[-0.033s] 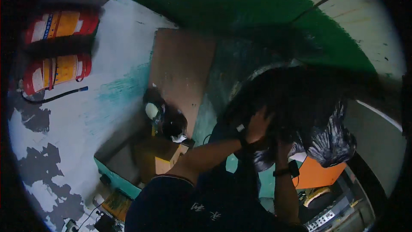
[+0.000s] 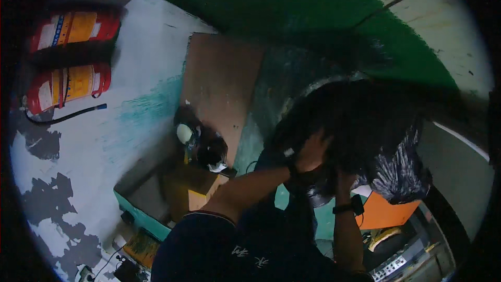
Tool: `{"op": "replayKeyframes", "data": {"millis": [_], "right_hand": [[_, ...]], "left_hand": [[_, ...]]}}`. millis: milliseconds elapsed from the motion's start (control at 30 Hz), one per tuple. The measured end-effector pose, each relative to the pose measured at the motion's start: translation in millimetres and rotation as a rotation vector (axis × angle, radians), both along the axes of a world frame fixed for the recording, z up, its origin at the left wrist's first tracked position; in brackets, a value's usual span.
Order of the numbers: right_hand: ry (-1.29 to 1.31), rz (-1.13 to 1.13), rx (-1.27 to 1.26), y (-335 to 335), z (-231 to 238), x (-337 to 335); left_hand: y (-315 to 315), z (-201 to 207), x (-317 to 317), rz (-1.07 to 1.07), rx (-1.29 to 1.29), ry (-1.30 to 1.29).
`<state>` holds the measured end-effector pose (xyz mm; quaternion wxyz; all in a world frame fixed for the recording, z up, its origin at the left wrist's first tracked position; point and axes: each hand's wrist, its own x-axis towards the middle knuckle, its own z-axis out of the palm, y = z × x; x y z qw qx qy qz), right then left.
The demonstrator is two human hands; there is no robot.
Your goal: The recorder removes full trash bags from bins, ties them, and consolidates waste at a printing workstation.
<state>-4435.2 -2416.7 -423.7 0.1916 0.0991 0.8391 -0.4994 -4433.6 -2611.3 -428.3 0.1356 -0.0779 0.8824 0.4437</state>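
A large black plastic bag (image 2: 402,172) bulges right of the middle, its crinkled lower end catching the light. My left hand (image 2: 314,151) reaches in from the left and presses against the bag's near side. Its fingers bend into the dark film, and their tips are lost in shadow. Close beside it, my right hand (image 2: 345,180) comes up from below against the same bag. Folds and darkness hide most of the right hand's fingers. What the bag holds cannot be seen.
An orange box (image 2: 389,211) sits under the bag, with a power strip (image 2: 389,270) at lower right. At left are an open cardboard box (image 2: 201,193), a green bin (image 2: 143,222) and a brown board (image 2: 222,81). Two red fire extinguishers (image 2: 73,86) are near the peeling wall.
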Motion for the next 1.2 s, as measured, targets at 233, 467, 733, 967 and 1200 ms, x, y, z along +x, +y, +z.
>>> {"op": "replayKeyframes", "data": {"millis": [233, 467, 733, 967, 1200], "right_hand": [[0.055, 0.023, 0.334, 75.7, -92.4, 31.6], [0.262, -0.069, 0.108, 123.1, -89.7, 45.9], [-0.148, -0.637, -1.246, 37.1, -21.8, 39.8], [-0.09, -0.481, -0.561, 111.5, -3.7, 74.9], [-0.075, -0.468, -0.674, 99.4, 69.5, 68.5]], "left_hand": [[-106.7, -61.8, -45.5, 0.319, -0.131, 0.017], [-71.3, -99.8, -69.3, 0.156, -0.004, 0.075], [-106.3, -184.9, -49.2, 0.221, -0.472, 0.052], [-47.1, -44.3, -128.6, 0.372, 0.313, 0.084], [-65.3, 50.8, -122.4, 0.482, 0.62, 0.036]]}}
